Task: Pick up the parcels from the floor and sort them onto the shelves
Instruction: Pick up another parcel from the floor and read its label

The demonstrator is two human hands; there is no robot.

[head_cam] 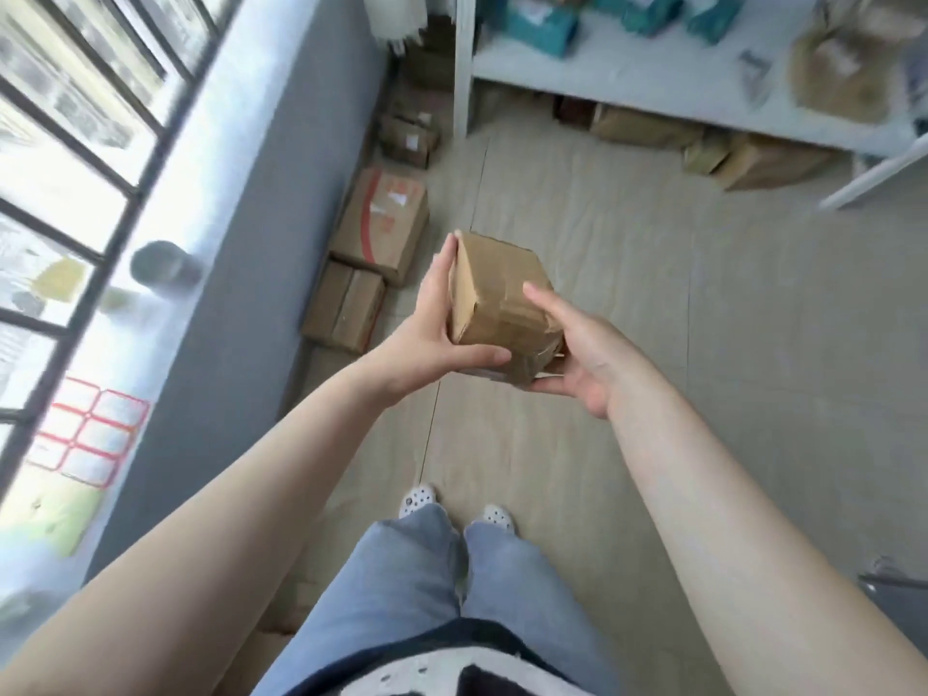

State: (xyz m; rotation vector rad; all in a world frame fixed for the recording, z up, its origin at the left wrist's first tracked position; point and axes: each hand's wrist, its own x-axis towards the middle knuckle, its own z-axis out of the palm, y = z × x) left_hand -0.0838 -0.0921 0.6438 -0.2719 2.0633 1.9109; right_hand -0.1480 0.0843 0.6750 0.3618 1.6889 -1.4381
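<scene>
A small brown cardboard parcel (502, 298) with tape on it is held in the air in front of me, tilted on a corner. My left hand (437, 334) grips its left side, thumb under the near edge. My right hand (577, 359) cups its right and bottom side, fingers spread along the face. A white shelf unit (602, 77) stands at the upper right, with teal bags (542, 27) and a brown paper parcel (843, 77) on it. More cardboard parcels (381, 223) lie on the floor along the left wall.
A grey wall with a window sill (165, 233) runs along the left; a dark round object (163, 266) sits on the sill. Boxes (753, 160) lie under the shelf. The wooden floor (653, 319) stretches ahead. My legs and white shoes (417, 497) are below.
</scene>
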